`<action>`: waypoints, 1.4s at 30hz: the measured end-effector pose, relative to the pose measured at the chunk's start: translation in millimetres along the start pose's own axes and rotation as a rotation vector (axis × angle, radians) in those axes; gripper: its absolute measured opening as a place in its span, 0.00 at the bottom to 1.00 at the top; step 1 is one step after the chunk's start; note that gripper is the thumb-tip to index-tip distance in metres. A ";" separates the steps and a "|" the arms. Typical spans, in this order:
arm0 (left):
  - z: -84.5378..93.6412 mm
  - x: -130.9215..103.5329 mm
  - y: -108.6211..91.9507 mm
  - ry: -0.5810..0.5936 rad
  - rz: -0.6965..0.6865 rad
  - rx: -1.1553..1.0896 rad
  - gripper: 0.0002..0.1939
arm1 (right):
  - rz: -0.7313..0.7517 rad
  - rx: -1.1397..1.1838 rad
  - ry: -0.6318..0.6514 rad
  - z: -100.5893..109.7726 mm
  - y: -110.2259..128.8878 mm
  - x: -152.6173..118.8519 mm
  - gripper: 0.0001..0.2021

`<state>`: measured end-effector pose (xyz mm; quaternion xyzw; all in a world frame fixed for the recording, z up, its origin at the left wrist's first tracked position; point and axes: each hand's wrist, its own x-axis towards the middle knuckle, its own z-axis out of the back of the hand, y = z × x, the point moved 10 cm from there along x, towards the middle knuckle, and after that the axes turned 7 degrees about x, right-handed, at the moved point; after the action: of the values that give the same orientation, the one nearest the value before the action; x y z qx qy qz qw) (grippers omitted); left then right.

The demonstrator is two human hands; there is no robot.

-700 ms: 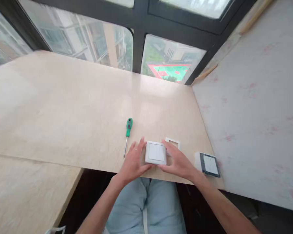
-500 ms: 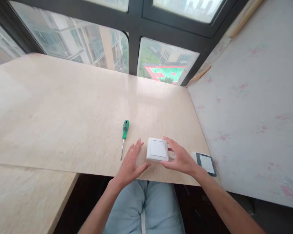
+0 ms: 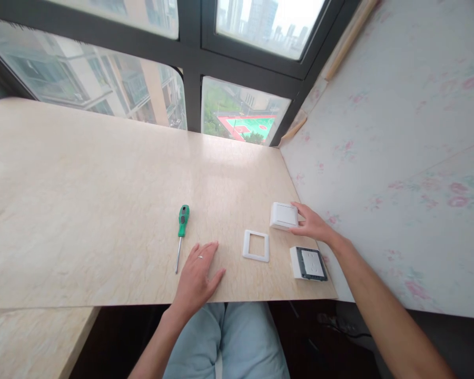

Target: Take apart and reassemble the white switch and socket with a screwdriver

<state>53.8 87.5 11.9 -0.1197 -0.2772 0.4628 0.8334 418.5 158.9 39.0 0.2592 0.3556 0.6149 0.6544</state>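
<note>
My right hand (image 3: 308, 222) grips a white wall switch (image 3: 284, 216) by its right side, close to the wall. Thumb and fingers clasp its edges. Resting palm-down on the table, my left hand (image 3: 197, 271) has its fingers stretched out and holds nothing. Between the hands lies a white square faceplate frame (image 3: 256, 246) with an open centre. A wall socket (image 3: 311, 263) in a white box, its dark inner frame exposed, sits below the switch near the table's front right. Left of my left hand lies a green-handled screwdriver (image 3: 183, 221), its shaft toward me.
The marbled table (image 3: 102, 210) ends at a front edge above my lap. A flower-patterned wall (image 3: 398, 184) bounds it on the right. A dark-framed window (image 3: 193, 63) stands along the back.
My right hand has carried the switch right and farther away, toward the wall. The frame now shows fully on the table. My left hand has lowered onto the tabletop. The view has shifted right.
</note>
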 end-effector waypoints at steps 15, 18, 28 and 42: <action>-6.5 13.2 -12.1 0.048 0.005 -0.020 0.36 | -0.078 0.044 0.102 -12.8 -22.2 -0.6 0.57; -24.3 33.2 -33.8 0.194 -0.096 -0.085 0.47 | -0.119 -0.027 0.102 -10.0 -18.9 -28.6 0.61; -66.3 100.1 -79.6 0.510 -0.342 -0.037 0.47 | -0.157 -0.314 0.206 -23.0 -39.6 -126.5 0.55; -49.0 91.1 -69.2 0.516 -0.074 0.234 0.32 | 0.080 -0.196 0.142 -79.9 22.5 -105.3 0.45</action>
<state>168.7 129.1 35.4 -0.1264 -0.0047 0.4151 0.9009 342.8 49.4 22.9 0.1638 0.3284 0.6891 0.6249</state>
